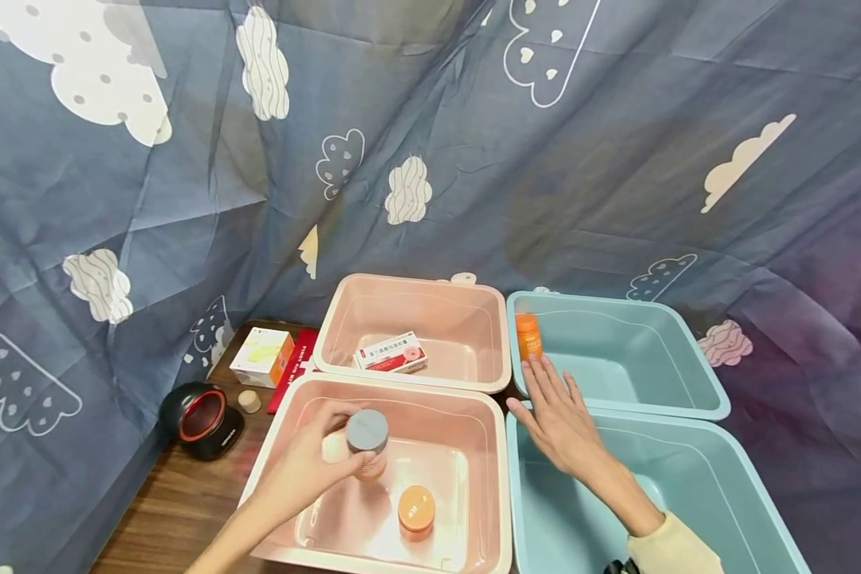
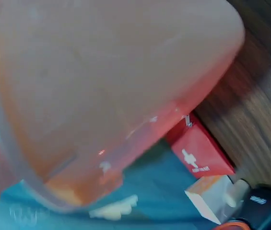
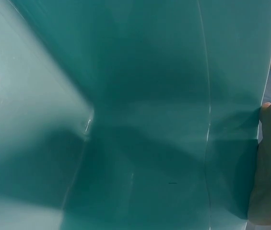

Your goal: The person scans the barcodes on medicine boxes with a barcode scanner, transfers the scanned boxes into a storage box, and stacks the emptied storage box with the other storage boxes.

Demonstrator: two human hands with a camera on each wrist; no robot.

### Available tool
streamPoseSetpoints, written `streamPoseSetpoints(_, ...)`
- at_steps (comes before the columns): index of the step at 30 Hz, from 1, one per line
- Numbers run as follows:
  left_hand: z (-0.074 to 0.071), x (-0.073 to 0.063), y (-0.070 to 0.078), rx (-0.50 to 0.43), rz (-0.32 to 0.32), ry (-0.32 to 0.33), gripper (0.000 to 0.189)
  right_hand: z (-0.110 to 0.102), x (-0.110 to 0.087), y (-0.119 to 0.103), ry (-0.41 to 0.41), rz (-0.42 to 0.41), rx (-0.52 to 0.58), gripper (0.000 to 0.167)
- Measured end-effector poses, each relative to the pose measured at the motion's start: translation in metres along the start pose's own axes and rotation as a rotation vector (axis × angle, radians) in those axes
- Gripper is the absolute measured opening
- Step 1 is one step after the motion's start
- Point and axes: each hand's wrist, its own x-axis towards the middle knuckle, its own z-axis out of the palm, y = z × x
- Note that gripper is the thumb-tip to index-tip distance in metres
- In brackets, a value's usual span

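In the head view my left hand (image 1: pixel 316 458) grips a jar with a grey lid (image 1: pixel 367 430), thumb on one side and fingers on the other. The jar is upright inside the near pink bin (image 1: pixel 498 470). To its right in that bin stands a jar with an orange lid (image 1: pixel 417 510). My right hand (image 1: pixel 563 422) is spread with straight fingers over the rims between the two blue bins. Its fingertips overlap the lower end of an orange bottle (image 1: pixel 528 335), which leans in the left corner of the far blue bin (image 1: pixel 617 375).
The far pink bin (image 1: pixel 466 363) holds a white and red medicine box (image 1: pixel 393 353). Left of the bins are a white and orange box (image 1: pixel 261 356), a red first aid pouch (image 2: pixel 200 148), a small beige cap (image 1: pixel 249 401) and a black rounded device (image 1: pixel 201 420). The near blue bin (image 3: pixel 149 120) stands at the right.
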Motion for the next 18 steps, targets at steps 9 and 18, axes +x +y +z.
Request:
streamPoseSetpoints(9, -0.054, -0.042, -0.003, -0.283, 0.035, 0.368, 0.058, 0.001, -0.001, 0.002, 0.005, 0.003, -0.004, 0.076)
streamPoseSetpoints(18, -0.100, -0.058, -0.022, -0.404, -0.074, 0.726, 0.061, -0.001, -0.001, 0.002, 0.007, 0.006, 0.004, 0.078)
